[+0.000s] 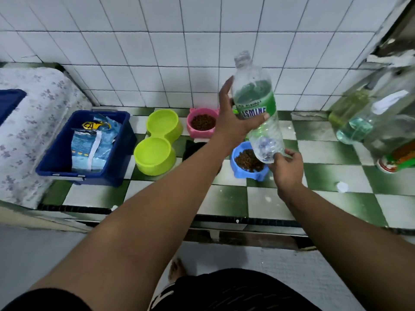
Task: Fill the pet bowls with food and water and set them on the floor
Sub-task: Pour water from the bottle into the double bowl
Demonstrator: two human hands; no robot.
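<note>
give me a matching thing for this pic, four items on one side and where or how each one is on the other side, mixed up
Column one:
1. bottle
2. pink bowl
3. green double bowl
4. cat food bag

Column two:
A. lies in the blue bin
B. holds brown kibble
C. no kibble in either well
D. gripped by the left hand and held at its base by the right hand, cap off

Pairs: 1-D, 2-B, 3-C, 4-A
</note>
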